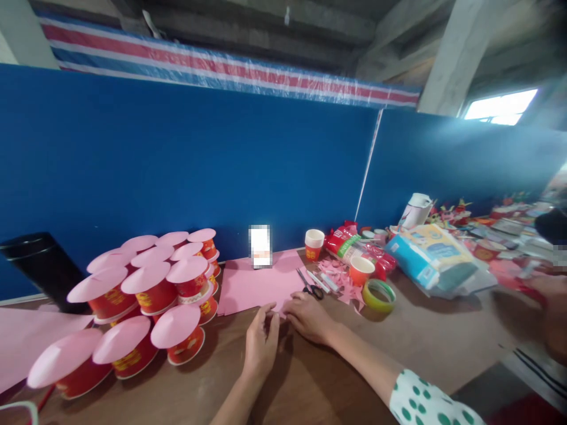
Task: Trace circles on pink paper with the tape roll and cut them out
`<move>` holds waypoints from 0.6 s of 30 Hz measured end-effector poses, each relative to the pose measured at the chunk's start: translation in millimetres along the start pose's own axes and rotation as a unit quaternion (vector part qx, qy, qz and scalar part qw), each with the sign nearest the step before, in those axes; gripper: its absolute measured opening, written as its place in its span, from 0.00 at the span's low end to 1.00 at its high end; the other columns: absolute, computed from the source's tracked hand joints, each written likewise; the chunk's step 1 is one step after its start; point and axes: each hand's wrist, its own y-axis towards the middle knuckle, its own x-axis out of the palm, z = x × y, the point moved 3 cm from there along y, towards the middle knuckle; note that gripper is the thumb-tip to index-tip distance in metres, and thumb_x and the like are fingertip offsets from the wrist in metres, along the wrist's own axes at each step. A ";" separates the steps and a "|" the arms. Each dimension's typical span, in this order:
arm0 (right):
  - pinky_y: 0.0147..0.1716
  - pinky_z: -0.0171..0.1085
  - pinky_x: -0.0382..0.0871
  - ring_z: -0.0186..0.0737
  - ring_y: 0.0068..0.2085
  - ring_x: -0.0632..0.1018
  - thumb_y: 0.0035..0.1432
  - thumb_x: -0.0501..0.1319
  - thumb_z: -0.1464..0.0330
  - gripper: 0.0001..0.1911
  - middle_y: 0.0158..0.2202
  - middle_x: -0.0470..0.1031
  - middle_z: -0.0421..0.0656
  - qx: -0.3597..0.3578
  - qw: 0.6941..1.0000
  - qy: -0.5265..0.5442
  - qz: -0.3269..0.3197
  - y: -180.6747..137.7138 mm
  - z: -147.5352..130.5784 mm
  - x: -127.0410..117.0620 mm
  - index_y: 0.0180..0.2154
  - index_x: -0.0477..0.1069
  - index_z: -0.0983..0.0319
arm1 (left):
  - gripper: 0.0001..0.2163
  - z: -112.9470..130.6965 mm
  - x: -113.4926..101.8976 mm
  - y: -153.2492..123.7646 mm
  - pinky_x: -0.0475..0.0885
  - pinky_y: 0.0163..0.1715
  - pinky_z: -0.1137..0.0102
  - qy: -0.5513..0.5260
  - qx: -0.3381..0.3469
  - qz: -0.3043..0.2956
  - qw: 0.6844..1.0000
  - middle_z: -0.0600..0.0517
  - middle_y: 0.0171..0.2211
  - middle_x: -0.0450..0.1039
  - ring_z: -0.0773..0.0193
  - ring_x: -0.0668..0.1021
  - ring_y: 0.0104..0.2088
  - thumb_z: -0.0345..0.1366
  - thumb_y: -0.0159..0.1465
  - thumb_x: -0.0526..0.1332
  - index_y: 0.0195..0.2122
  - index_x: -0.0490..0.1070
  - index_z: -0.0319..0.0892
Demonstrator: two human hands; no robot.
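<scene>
Head view: a flat pink paper sheet (259, 283) lies on the brown wooden bench (420, 336) toward its back edge, with black-handled scissors (312, 290) just beside the sheet's right side. The left hand (261, 345) and right hand (309, 319) sit side by side at the sheet's near edge, fingers loosely curved and tips touching it; I cannot tell whether either pinches it. Such paper looks light, limp and easily creased, so it is best taken at that near edge or a corner.

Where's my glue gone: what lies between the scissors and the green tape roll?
Pink paper scraps and two pale sticks, seen in the head view.
</scene>
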 end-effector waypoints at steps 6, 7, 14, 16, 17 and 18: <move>0.44 0.40 0.63 0.42 0.42 0.71 0.59 0.53 0.71 0.11 0.36 0.75 0.47 0.021 0.999 -0.009 0.029 -17.2 8.3 -14.0 0.41 0.72 0.63 | 0.14 3.3 0.2 -0.9 0.68 0.46 0.59 0.178 0.101 -0.015 0.979 0.42 0.43 0.72 0.56 0.74 0.45 0.39 0.62 0.52 0.45 0.68 0.40; 0.45 0.41 0.63 0.43 0.43 0.70 0.58 0.54 0.71 0.11 0.38 0.74 0.47 0.044 0.998 -0.023 0.038 -19.1 14.2 -14.7 0.42 0.72 0.63 | 0.14 2.4 1.9 -1.4 0.67 0.47 0.58 0.204 0.112 -0.025 0.972 0.42 0.43 0.72 0.55 0.73 0.45 0.39 0.61 0.53 0.45 0.68 0.40; 0.51 0.46 0.60 0.47 0.53 0.67 0.58 0.56 0.70 0.18 0.53 0.68 0.48 0.131 0.987 -0.081 0.049 -38.6 44.1 -9.8 0.50 0.66 0.61 | 0.13 0.9 11.6 -6.9 0.65 0.48 0.61 0.292 0.156 -0.113 0.937 0.44 0.42 0.74 0.56 0.73 0.45 0.37 0.63 0.51 0.43 0.71 0.41; 0.50 0.45 0.61 0.46 0.52 0.68 0.58 0.55 0.69 0.18 0.54 0.67 0.48 0.131 0.988 -0.076 0.043 -45.4 43.6 -11.1 0.52 0.66 0.61 | 0.12 6.2 11.5 -8.7 0.66 0.45 0.63 0.317 0.159 -0.122 0.927 0.45 0.40 0.74 0.57 0.74 0.43 0.37 0.63 0.50 0.41 0.71 0.41; 0.50 0.44 0.61 0.46 0.52 0.68 0.58 0.55 0.69 0.18 0.53 0.67 0.49 0.131 0.988 -0.074 0.042 -48.3 42.7 -12.8 0.52 0.66 0.61 | 0.12 9.3 11.3 -9.5 0.66 0.43 0.64 0.331 0.156 -0.125 0.922 0.46 0.39 0.75 0.57 0.74 0.42 0.36 0.63 0.50 0.40 0.72 0.42; 0.49 0.44 0.61 0.46 0.51 0.69 0.59 0.55 0.68 0.18 0.52 0.69 0.48 0.132 0.988 -0.070 0.042 -50.5 41.9 -15.1 0.51 0.66 0.61 | 0.12 12.4 11.1 -10.3 0.65 0.41 0.64 0.349 0.154 -0.127 0.916 0.46 0.37 0.75 0.57 0.74 0.40 0.36 0.63 0.50 0.38 0.72 0.42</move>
